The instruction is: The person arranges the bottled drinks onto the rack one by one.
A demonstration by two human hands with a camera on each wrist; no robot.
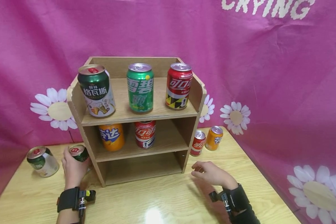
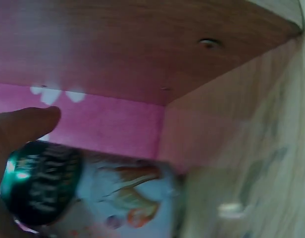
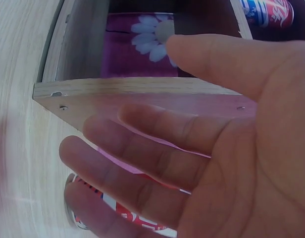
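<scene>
Beside the shelf's left wall, the left hand (image 1: 74, 168) is around a green-and-white can (image 1: 79, 152); in the left wrist view the same can (image 2: 127, 198) lies across the bottom, with the thumb above it. The right hand (image 1: 212, 174) hovers over the table near the shelf's lower right corner, holding nothing; in the right wrist view its fingers (image 3: 142, 193) are spread and slightly bent. A red can (image 1: 198, 143) and an orange can (image 1: 214, 138) stand behind it. The wooden shelf (image 1: 140, 116) stands between the hands.
The top tier holds a green-and-white can (image 1: 97, 91), a green can (image 1: 140, 88) and a red can (image 1: 179, 87). On the middle tier are an orange can (image 1: 112, 137) and a red can (image 1: 145, 134). Another green-and-white can (image 1: 43, 161) stands far left. A pink curtain (image 1: 145, 28) hangs behind.
</scene>
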